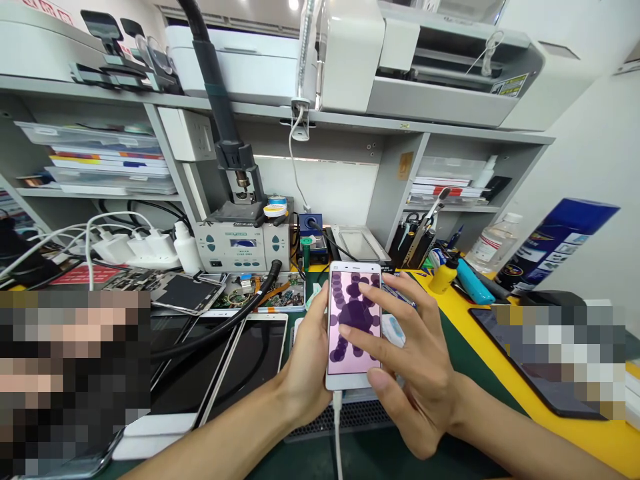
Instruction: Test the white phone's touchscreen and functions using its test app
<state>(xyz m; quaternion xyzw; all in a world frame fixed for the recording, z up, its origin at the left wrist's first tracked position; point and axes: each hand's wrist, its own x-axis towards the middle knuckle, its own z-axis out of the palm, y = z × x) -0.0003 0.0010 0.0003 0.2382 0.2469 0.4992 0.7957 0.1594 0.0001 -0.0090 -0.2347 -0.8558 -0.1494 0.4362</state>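
A white smartphone (354, 310) stands in the middle of the head view, tilted toward me. Its pink screen is lit and covered with dark purple overlapping circles. My left hand (306, 360) is closed around the phone's left side, with the thumb along the edge. Spread over the screen from the right is my right hand (417, 347), its fingers apart. The index and middle fingertips rest at or just over the glass; the thumb is near the phone's lower right corner. A white cable (337, 430) is plugged into the bottom of the phone.
Left of the phone lie tablets (255, 350) and a tray of small parts (290, 297). A hot-air station (245, 243) with a black hose stands behind them. To the right are a yellow bottle (444, 277), a blue spray can (555, 243) and a dark tablet (530, 360).
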